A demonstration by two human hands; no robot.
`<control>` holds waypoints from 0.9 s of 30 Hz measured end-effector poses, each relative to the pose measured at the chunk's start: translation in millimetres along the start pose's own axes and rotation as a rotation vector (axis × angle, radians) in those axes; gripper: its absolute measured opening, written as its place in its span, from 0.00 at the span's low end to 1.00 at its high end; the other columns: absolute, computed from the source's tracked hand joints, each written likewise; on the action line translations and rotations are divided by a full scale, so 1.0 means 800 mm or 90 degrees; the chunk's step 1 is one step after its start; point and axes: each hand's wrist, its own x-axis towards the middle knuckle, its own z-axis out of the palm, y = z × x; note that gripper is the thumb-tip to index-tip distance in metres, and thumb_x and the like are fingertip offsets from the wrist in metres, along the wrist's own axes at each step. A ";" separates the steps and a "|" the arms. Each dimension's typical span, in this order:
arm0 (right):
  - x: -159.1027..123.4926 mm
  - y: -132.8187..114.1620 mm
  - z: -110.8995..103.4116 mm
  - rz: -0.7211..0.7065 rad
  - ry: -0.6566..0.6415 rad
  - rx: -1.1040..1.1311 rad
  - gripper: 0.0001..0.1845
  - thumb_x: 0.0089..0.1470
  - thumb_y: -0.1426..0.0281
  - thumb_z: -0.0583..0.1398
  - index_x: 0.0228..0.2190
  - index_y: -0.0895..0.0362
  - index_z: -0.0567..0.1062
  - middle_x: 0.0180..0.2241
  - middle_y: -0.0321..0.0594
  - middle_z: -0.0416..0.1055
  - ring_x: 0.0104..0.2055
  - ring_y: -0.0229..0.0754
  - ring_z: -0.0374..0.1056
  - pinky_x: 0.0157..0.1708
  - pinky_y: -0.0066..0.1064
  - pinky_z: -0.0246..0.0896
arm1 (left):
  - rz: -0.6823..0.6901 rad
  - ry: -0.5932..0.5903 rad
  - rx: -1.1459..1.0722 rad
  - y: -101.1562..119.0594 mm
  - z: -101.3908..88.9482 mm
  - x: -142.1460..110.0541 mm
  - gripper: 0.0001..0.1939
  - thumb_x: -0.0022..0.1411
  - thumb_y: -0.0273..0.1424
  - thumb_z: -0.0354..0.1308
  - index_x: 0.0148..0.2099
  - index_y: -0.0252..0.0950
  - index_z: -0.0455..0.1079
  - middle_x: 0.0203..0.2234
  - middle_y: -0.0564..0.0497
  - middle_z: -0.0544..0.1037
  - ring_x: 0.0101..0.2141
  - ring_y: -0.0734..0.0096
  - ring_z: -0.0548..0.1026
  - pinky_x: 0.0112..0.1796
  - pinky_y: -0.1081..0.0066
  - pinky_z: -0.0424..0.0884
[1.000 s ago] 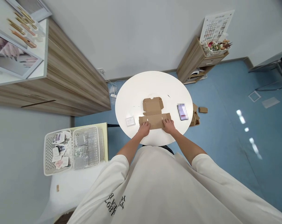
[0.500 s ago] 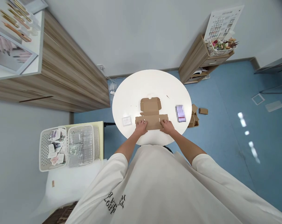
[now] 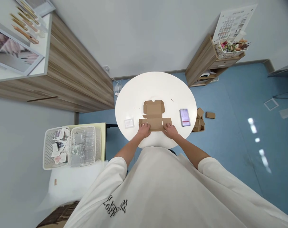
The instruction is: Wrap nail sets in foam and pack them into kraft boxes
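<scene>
An unfolded cardboard box (image 3: 154, 123) lies on the round white table (image 3: 134, 88), its notched lid panel pointing away from me. My left hand (image 3: 144, 130) is at its near left corner, with curled fingers gripping the cardboard by the side flap. At the near right corner my right hand (image 3: 170, 130) grips the edge beside the other flap in the same way. Parts of the near edge are hidden under both hands. Left of the box is a small clear plastic case (image 3: 129, 123). A phone (image 3: 184, 117) with a blurred purple screen lies to the right.
Folded cardboard boxes (image 3: 199, 122) are heaped beside the table on the right, and one small box (image 3: 210, 115) lies on the floor. White baskets (image 3: 95, 147) of plastic cases and cards stand at left. A wooden cabinet (image 3: 82, 69) and a small shelf unit (image 3: 202, 63) flank the table.
The view has shifted slightly. Both hands keep their places at the box's near corners, with barely any movement of fingers or cardboard.
</scene>
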 end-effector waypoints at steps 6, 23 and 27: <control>-0.002 0.001 -0.002 0.010 0.000 -0.002 0.25 0.68 0.60 0.49 0.62 0.54 0.66 0.60 0.54 0.61 0.62 0.55 0.56 0.55 0.43 0.56 | 0.057 -0.004 -0.028 0.024 -0.009 0.031 0.28 0.63 0.38 0.60 0.62 0.37 0.61 0.61 0.37 0.64 0.61 0.47 0.64 0.60 0.52 0.58; 0.138 0.012 -0.071 0.211 0.129 0.304 0.27 0.59 0.62 0.56 0.59 0.52 0.72 0.60 0.48 0.67 0.56 0.55 0.67 0.52 0.44 0.64 | -0.028 -0.044 -0.137 0.023 -0.024 0.048 0.41 0.61 0.37 0.65 0.71 0.44 0.52 0.73 0.41 0.29 0.53 0.40 0.73 0.47 0.49 0.75; 0.137 0.011 -0.071 0.206 0.158 0.385 0.28 0.59 0.64 0.53 0.60 0.53 0.72 0.55 0.45 0.74 0.53 0.50 0.69 0.53 0.40 0.64 | -0.023 -0.043 -0.136 0.022 -0.023 0.046 0.45 0.60 0.38 0.67 0.73 0.45 0.49 0.73 0.41 0.26 0.52 0.39 0.74 0.46 0.48 0.75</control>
